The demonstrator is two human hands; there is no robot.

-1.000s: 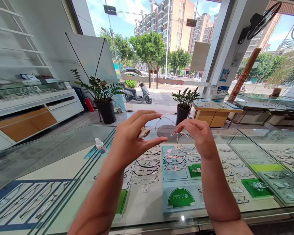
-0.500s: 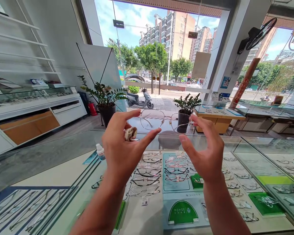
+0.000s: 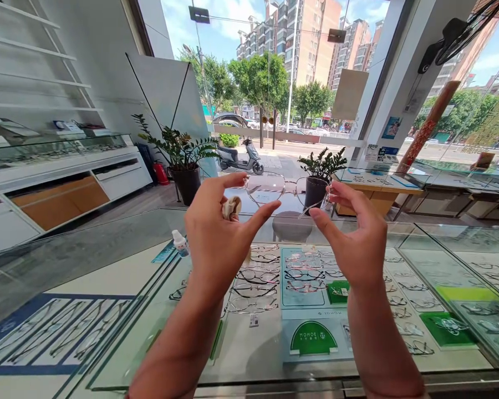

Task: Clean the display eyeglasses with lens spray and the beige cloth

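A pair of thin metal-rimmed eyeglasses (image 3: 290,183) is held up in front of me, above the glass counter, its clear lenses facing the window. My left hand (image 3: 220,233) grips the left side of the frame with its fingers, the thumb stretched out below that lens. Tucked in the same hand is a crumpled beige cloth (image 3: 232,207). My right hand (image 3: 355,233) holds the right side near the hinge, its thumb under the right lens. The temple arms are hard to make out.
Rows of eyeglasses (image 3: 255,288) lie inside the glass display counter (image 3: 183,377) below my hands. A small white bottle (image 3: 180,243) stands on the counter left of my left wrist. Beyond are potted plants (image 3: 187,180), a grey stool (image 3: 293,228) and more display cases (image 3: 370,183).
The view has tilted down and shifted slightly, so the counter sits higher in the picture. Both hands still hold the eyeglasses, which appear slightly higher and further right; the right thumb is closer to the lens.
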